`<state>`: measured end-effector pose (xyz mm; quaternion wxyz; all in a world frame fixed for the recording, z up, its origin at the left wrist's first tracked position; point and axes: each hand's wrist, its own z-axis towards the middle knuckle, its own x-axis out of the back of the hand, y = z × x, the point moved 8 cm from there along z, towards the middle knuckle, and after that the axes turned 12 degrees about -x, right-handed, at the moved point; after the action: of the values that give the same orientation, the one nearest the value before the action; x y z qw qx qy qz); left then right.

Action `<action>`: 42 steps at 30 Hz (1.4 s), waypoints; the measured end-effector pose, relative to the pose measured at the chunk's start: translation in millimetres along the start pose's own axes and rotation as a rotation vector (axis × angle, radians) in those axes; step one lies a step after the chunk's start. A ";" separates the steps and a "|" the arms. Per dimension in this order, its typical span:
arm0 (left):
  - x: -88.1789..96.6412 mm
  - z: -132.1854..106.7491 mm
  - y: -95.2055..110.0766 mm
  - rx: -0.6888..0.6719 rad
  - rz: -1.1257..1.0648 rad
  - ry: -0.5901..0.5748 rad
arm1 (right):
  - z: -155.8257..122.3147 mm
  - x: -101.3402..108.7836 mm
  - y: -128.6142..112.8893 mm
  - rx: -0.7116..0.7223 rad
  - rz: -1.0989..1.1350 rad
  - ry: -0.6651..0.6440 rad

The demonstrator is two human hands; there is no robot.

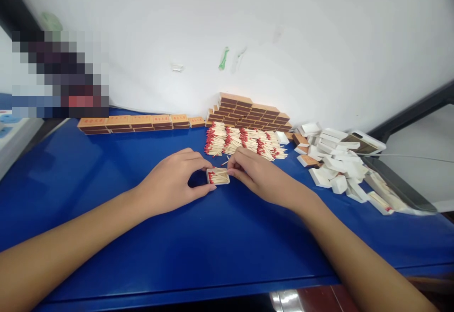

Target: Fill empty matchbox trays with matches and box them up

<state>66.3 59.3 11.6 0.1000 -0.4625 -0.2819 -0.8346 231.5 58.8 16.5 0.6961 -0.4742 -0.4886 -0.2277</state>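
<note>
A small white matchbox tray (222, 182) lies on the blue table, partly filled with red-tipped matches (218, 176). My left hand (173, 179) grips its left end, thumb at the near side and fingers at the far side. At the tray's right end, my right hand (257, 175) has thumb and fingers pinched together; whatever is between them is hidden. One loose match (224, 163) shows beside the right fingertips. Just beyond both hands spreads a large heap of matches (244, 141), their red heads in rough rows.
Closed matchboxes (140, 122) line the back left, and more are stacked (248, 111) against the white wall. Several white trays (333, 156) lie jumbled at right, near a phone (365, 141) and a dark grey tray (400, 184). The blue table (177, 255) ends at a front edge.
</note>
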 end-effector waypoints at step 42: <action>-2.9 -0.1 0.2 -0.015 -0.008 -0.028 | 3.1 -7.1 -5.1 -0.040 -0.036 0.085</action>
<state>67.9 58.8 9.3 0.0893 -0.4739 -0.2790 -0.8304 223.1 58.2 12.6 0.7024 -0.4689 -0.4625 -0.2699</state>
